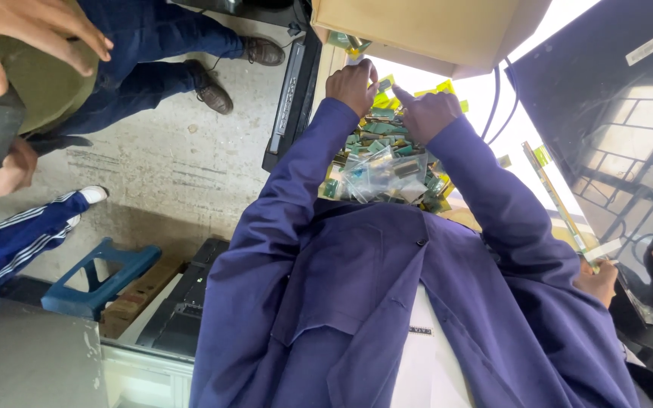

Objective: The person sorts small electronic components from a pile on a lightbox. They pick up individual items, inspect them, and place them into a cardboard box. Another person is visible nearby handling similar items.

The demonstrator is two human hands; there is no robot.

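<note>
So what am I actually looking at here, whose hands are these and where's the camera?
There is no machine: a person in a purple coat wears one camera on the head, looking down. Their left hand and right hand reach into a pile of small green circuit boards with clear plastic bags on top, beneath a cardboard box. Whether either hand grips anything is unclear. The hands at top left, around a dark object, belong to someone else.

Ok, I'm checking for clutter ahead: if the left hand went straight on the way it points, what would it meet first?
Probably the small green and yellow boards just beyond the left hand, at the edge of the cardboard box. Depth is unclear.
</note>
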